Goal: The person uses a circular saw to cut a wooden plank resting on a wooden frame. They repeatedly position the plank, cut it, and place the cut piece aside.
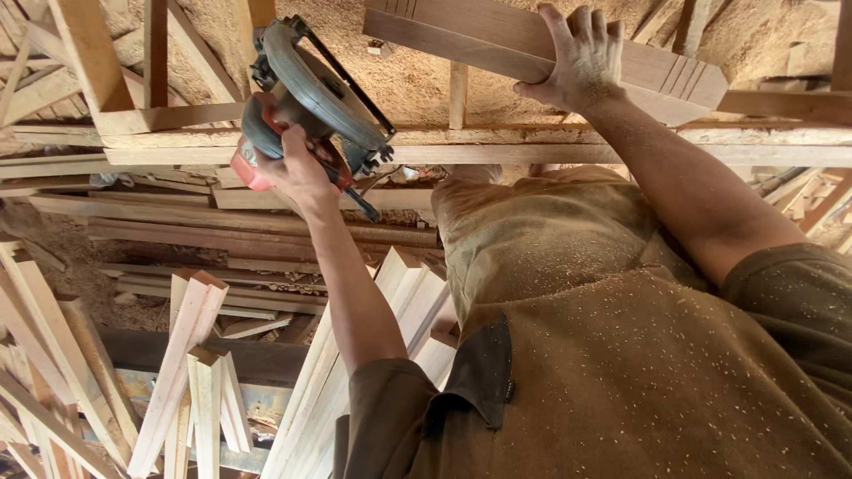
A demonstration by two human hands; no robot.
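My left hand (297,168) grips the handle of a grey and red circular saw (311,98), held above a sawdust-covered workbench (417,84). My right hand (581,58) presses down on a brown shaped wooden board (484,35) with grooved ends that lies across the bench at the top of the view. The saw sits to the left of the board, apart from it. My sawdust-speckled brown shirt (621,381) fills the lower right.
Long wooden beams (222,217) run across under the bench edge. Several pale cut timber pieces (191,355) stand leaning at the lower left and centre. More slats (62,80) and frame parts pile up at the upper left; sawdust covers the ground.
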